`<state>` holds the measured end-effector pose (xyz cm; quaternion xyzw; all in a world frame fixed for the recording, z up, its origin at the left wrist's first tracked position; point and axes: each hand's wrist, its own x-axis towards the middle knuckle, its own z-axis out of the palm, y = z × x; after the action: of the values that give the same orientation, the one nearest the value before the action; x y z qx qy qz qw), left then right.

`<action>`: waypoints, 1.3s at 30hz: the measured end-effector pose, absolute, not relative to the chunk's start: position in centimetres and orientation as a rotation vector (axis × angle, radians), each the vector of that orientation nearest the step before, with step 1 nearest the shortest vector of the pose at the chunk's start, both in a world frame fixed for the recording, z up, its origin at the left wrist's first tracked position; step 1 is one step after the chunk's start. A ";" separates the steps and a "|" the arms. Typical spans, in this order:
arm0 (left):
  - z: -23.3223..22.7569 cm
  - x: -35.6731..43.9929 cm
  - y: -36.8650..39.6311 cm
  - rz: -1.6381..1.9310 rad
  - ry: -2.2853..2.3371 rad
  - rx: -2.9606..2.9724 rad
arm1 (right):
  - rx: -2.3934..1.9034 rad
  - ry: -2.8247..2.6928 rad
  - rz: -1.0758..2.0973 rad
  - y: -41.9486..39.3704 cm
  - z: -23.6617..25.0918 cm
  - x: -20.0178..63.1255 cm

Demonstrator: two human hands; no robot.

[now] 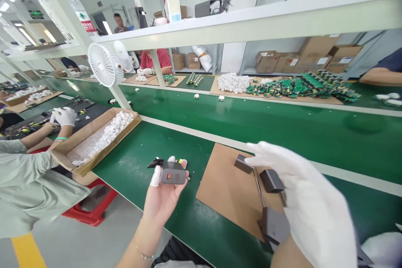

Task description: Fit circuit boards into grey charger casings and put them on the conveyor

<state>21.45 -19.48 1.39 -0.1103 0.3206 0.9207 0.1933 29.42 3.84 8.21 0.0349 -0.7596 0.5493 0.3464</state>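
My left hand (163, 194), bare except for white finger cots, is raised palm up and holds a small dark grey block with an orange mark (172, 175) and a black flap at its left end. My right hand (301, 201), in a white glove, hovers with fingers spread over a brown cardboard sheet (226, 192) on the green table. Under that glove lie dark grey parts (271, 181) joined by a thin rod, and another grey block (274, 226) nearer to me. The glove touches none of them that I can see.
A cardboard tray of small white pieces (103, 134) sits to the left, beside a co-worker's gloved hand (64, 116). A green conveyor belt (251, 121) runs across. Beyond it are green circuit boards (301, 86), white parts (232, 81), a white fan (105, 65) and other seated people.
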 end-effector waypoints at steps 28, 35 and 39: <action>6.4 21.2 -17.4 0.995 3.017 1.643 | 0.067 -2.708 1.270 0.4 9.1 26.8; 7.3 21.6 -16.9 0.743 3.158 1.873 | -0.016 -2.779 0.988 -0.4 8.5 26.8; 7.2 21.6 -17.1 0.692 3.190 1.878 | -0.021 -2.716 1.000 -0.8 8.1 26.4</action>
<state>21.59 -17.06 7.24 0.4747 0.8061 0.1750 -0.3071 26.42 -0.76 8.12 -0.0071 -0.9313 0.3429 0.1232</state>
